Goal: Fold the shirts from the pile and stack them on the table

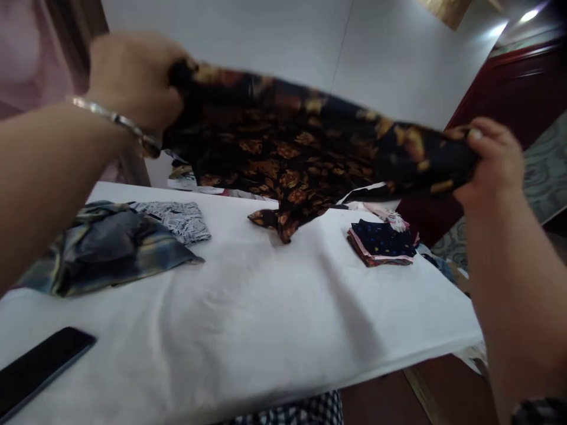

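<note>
A black cloth with orange and brown flowers (290, 150) hangs stretched in the air between my two hands, and I cannot tell whether it is a scarf or a garment. At its upper left corner, my left hand (135, 79) is closed on the edge, with a silver bracelet at the wrist. My right hand (494, 156) grips the opposite edge at the right, thumb pressed on the fabric. The cloth's lower tip droops to the white-covered table (266, 313). Parts of the cloth and my left hand are blurred.
On the left of the table lie a crumpled plaid cloth (119, 248) and a grey-and-white patterned cloth (177, 219). A black phone (42, 372) rests near the front left. A folded cloth stack (383, 241) sits at the right. Behind stands a pale wall (274, 35).
</note>
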`<state>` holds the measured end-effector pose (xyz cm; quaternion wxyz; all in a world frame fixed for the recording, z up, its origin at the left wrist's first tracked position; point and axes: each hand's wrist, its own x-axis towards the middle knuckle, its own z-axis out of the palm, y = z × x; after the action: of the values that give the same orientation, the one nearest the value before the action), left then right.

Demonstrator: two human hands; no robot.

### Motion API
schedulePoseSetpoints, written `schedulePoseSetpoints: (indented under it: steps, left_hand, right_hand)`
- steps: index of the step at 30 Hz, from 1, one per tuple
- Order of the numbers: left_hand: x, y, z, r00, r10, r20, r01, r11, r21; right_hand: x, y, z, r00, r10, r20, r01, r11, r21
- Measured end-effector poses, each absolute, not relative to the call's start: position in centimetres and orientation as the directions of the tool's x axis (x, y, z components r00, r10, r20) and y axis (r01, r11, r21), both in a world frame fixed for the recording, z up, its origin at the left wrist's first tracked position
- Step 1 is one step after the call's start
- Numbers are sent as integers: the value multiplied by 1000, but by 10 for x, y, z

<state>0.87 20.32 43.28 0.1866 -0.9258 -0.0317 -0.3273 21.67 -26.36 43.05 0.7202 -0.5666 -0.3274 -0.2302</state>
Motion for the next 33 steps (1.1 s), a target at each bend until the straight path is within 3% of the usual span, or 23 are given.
schedulePoseSetpoints:
  steps: [2,5,11,14,17,20,27,33]
  left_hand:
    - [-5,201,391,691,46,721,307,-922,-236]
    - [-22,201,312,811,139,568,257,-957,-134]
    - [-49,205,167,971,147,189,162,-985,-63]
    - [-59,205,123,981,148,128,147,-989,18]
    - [-69,208,98,976,149,160,137,-987,84]
    - [-79,216,85,961,188,204,168,-979,111]
    - [-103,213,78,928,227,295,202,-973,111]
    - [-108,201,65,926,226,303,201,-973,113]
  right_hand:
    - [209,-265,393,848,40,528,510,207,-835]
    - [208,-264,329,969,92,230,219,121,-968]
    - [205,-257,203,939,288,-187,-193,-8,-981]
    - [198,-256,157,899,312,-306,-298,-74,-952]
    - [188,-260,129,885,349,-309,-289,-111,-951]
    - [178,-270,113,891,393,-227,-168,-179,-969]
    - [146,-317,89,921,382,-77,106,-436,-894]
    - [129,-353,64,920,393,6,217,-494,-842]
